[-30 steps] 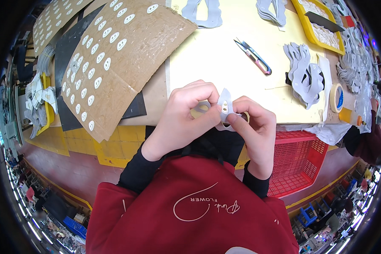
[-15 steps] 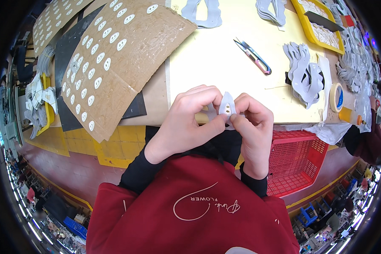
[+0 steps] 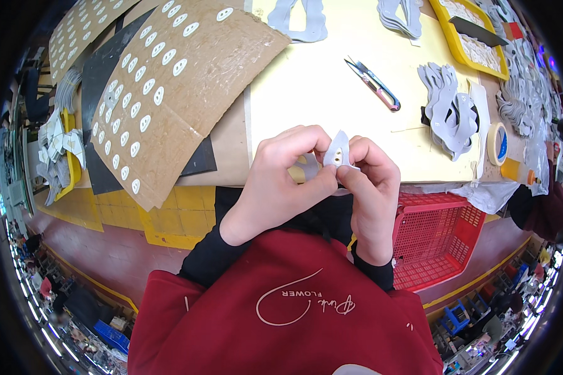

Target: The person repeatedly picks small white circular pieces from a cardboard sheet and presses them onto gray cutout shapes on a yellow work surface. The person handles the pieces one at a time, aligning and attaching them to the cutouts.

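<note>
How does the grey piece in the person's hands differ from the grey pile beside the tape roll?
The grey piece is pinched between the left hand and right hand; the grey pile lies untouched. The grey piece comes to a point above a pale oval; the grey pile is a bulkier heap of overlapping curves. Both are grey.

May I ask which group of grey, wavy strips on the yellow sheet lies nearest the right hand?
The grey, wavy heap left of the beige tape roll; the top middle group and top right group lie farther from the right hand.
</note>
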### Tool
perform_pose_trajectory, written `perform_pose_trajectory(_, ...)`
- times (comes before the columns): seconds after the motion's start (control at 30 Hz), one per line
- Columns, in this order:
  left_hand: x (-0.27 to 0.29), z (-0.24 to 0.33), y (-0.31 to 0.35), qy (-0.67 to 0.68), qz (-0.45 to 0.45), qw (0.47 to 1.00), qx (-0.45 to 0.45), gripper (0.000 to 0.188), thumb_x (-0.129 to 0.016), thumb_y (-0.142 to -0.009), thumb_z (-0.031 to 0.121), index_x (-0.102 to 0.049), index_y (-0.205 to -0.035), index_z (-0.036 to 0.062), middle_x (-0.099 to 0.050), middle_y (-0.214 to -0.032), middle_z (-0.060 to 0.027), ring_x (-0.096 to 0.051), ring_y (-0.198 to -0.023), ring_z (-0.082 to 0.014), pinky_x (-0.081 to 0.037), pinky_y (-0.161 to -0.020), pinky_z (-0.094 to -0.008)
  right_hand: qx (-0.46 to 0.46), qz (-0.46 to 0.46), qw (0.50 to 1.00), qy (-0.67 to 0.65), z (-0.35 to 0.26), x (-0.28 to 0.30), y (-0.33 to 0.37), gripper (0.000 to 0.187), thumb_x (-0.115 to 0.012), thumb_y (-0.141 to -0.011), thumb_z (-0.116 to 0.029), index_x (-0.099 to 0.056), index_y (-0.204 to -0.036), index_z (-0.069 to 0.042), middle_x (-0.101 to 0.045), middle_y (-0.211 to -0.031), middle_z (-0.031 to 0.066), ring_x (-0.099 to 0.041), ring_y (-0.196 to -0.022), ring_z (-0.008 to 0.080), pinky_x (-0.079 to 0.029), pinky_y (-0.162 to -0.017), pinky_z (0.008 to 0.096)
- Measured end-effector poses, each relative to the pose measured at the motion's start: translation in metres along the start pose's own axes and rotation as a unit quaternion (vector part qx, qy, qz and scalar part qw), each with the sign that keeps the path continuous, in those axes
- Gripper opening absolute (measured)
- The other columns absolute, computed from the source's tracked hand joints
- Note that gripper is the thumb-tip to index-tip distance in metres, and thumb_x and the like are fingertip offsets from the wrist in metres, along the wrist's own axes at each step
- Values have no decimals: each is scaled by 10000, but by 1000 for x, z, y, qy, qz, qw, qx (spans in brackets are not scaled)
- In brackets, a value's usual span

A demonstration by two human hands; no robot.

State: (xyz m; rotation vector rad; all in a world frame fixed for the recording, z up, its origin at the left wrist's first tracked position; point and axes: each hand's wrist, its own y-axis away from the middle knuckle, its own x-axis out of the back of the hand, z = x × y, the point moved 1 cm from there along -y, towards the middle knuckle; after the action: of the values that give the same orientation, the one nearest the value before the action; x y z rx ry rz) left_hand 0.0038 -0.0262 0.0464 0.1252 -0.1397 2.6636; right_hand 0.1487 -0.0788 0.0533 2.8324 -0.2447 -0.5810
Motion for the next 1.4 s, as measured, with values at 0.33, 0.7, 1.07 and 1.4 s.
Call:
perform_pose_trajectory(0.33, 1, -4, 2, 19, 3, 1000, 5, 117, -683, -767, 4, -589, -835, 12, -609, -778, -85, -606, -723, -205, -476, -663, -311, 0, -6, 999, 46, -1, -1, -1, 86, -582, -847, 65, -574, -814, -14, -552, -768, -36, -470, -690, 20, -360, -620, 188)
perform_pose_trajectory(0.7, 4, 2, 4, 65, -65, 995, 29, 73, -626, -799, -4, -621, -872, -2, -611, -824, -52, -574, -786, -146, -456, -742, -275, 102, -24, 977, 184, 0, 8, -3, 91, -607, -760, 69, -558, -736, -5, -531, -718, -5, -445, -668, 77, -319, -593, 245)
perform_pose_trajectory(1.07, 15, 4, 3, 63, -108, 992, 36, 86, -622, -802, 18, -627, -883, -14, -599, -839, -64, -559, -804, -164, -446, -750, -287, 77, -28, 980, 182, -1, 10, -2, 57, -660, -797, 26, -621, -769, -6, -580, -732, -8, -464, -651, 43, -328, -583, 222)
perform_pose_trajectory(1.4, 9, 4, 3, 39, -92, 995, 7, 51, -637, -826, -1, -628, -875, -14, -624, -837, -80, -597, -783, -174, -465, -732, -284, 109, -20, 979, 171, -4, 6, -3, 65, -651, -765, 62, -640, -782, 0, -595, -747, 9, -518, -702, 82, -380, -635, 235)
